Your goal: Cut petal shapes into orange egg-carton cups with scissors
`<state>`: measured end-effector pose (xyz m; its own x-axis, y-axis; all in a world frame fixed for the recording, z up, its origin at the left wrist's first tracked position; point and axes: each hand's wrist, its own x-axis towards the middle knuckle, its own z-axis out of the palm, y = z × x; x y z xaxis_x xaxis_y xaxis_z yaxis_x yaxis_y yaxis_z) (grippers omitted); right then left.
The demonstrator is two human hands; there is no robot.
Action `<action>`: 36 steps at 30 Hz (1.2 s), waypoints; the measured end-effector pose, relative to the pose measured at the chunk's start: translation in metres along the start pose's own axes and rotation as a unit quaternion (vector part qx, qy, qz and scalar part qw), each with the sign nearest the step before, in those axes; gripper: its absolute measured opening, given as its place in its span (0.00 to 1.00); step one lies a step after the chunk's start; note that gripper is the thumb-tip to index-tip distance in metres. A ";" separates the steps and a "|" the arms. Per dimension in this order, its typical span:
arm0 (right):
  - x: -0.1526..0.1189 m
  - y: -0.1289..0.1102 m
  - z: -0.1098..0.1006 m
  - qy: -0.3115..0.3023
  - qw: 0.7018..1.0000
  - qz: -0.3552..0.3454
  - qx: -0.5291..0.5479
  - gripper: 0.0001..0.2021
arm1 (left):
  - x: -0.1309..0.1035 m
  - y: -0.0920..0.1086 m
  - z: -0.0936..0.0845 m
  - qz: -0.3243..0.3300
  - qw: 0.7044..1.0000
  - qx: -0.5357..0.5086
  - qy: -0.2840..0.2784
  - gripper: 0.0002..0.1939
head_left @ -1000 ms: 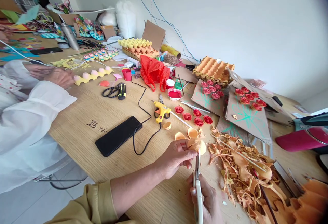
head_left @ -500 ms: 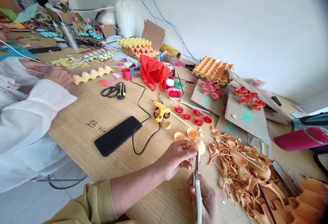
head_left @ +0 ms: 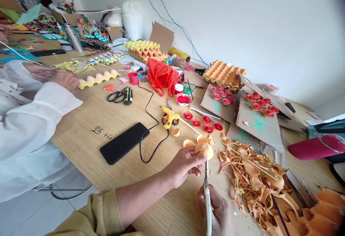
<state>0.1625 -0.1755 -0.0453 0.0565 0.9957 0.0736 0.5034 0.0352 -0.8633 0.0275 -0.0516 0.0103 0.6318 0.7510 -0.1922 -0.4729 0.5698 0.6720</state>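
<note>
Between the thumb and fingers of my left hand (head_left: 184,166) is a small orange egg-carton cup (head_left: 204,150). My right hand (head_left: 217,210) is wrapped round white-handled scissors (head_left: 207,196), whose blades point away from me and meet the cup's near edge. Just beyond the held cup lie more cut orange cups (head_left: 188,143), partly hidden by it. Several red paper roses (head_left: 207,119) rest on the table behind them. A heap of orange carton scraps (head_left: 250,175) spreads to the right of my hands.
A black phone (head_left: 124,142) and a yellow glue gun (head_left: 169,116) with its cord lie left of centre. Red paint (head_left: 183,99) stands near a red plastic bag (head_left: 162,77). Cardboard with roses (head_left: 258,119) leans back right. A co-worker's hands (head_left: 64,79) are at far left.
The cup has turned slightly in my left hand and moved a little left. The scissors have shifted slightly left with it, their blades now looking closer together.
</note>
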 end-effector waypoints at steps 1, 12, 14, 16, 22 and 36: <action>0.001 0.001 -0.001 -0.008 1.000 -0.012 -0.014 0.16 | 0.001 0.002 -0.001 0.010 1.000 0.004 0.007 0.21; -0.001 -0.011 -0.001 0.099 0.995 0.017 0.006 0.17 | 0.012 0.063 -0.042 0.294 0.890 0.317 0.147 0.07; -0.001 -0.014 -0.002 0.107 0.994 0.023 0.018 0.18 | 0.010 0.066 -0.047 0.322 0.831 0.430 0.144 0.04; 0.000 -0.016 -0.003 0.110 0.993 0.024 0.020 0.18 | 0.007 0.066 -0.050 0.351 0.750 0.539 0.153 0.01; 0.001 -0.021 -0.008 0.093 0.996 0.002 0.005 0.16 | -0.006 0.062 -0.057 0.338 0.565 0.742 0.126 0.07; 0.004 -0.016 -0.012 0.043 0.999 -0.004 0.008 0.16 | -0.007 0.037 -0.068 0.173 0.520 0.834 0.067 0.12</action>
<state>0.1646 -0.1731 -0.0253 0.1266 0.9844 0.1224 0.4895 0.0453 -0.8708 -0.0364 -0.0134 -0.0127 0.5841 0.7931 0.1730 0.7178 -0.6041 0.3461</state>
